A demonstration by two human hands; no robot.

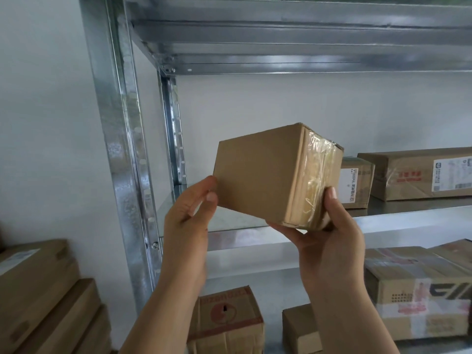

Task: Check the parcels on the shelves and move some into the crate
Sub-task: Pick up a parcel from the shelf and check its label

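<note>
**Box held between both hands in front of the shelf**

The box (268, 175) is in the air, lifted off the shelf (408, 218), and it lies directly between the two sets of fingers. Its long axis runs from the left hand (184, 215) across to the right hand (334, 233), a little tilted. The left fingers (210, 181) are curled and pinch the left edge near its lower corner. The right hand grips the other end, with the thumb on the taped face and the other fingers under the bottom edge, so I judge this hand carries more of the weight.

The box is plain brown cardboard. The broad face turned to the camera shows no label, and the end at the right fingers is covered with wrinkled clear tape. A label, if there is one, must be on a hidden side, so a turn between the fingers seems needed.

Beyond the right fingers, a labelled box (355, 182) and a long box (419, 172) stand on the shelf. The crate is not in view.
</note>
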